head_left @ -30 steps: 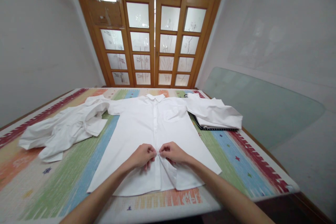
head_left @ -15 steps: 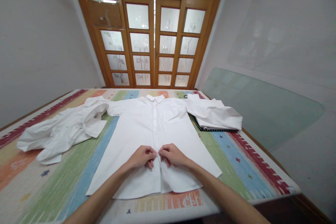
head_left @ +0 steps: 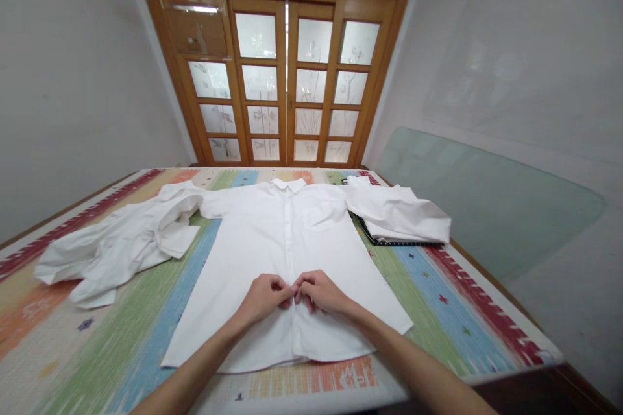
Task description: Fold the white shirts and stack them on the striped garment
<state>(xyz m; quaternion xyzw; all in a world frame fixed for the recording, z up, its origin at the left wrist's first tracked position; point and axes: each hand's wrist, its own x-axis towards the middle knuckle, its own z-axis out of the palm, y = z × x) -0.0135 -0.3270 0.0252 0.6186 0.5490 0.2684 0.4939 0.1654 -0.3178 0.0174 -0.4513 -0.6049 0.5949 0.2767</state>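
Note:
A white collared shirt (head_left: 257, 240) lies spread front side up, its collar toward the far side and its hem toward me. My left hand (head_left: 270, 295) is closed in a pinch on the front placket in the lower half of the shirt. Right against it, my right hand (head_left: 316, 292) pinches the same placket, the fingertips of both hands meeting. Whatever small part of the placket sits between the fingertips is hidden. Above the hands the placket runs straight up to the collar.
A crumpled white garment (head_left: 121, 240) lies at the left. Folded white clothes (head_left: 399, 214) with a black edge are stacked at the right, partly under the shirt's sleeve. A striped, colourful cloth (head_left: 146, 311) covers the table. Beyond stand wooden glazed doors (head_left: 285, 78); a glass panel (head_left: 487, 194) leans at the right wall.
My hands have come closer together on the placket, and the left has shifted slightly right. The lower front edges now lie closer together and flatter.

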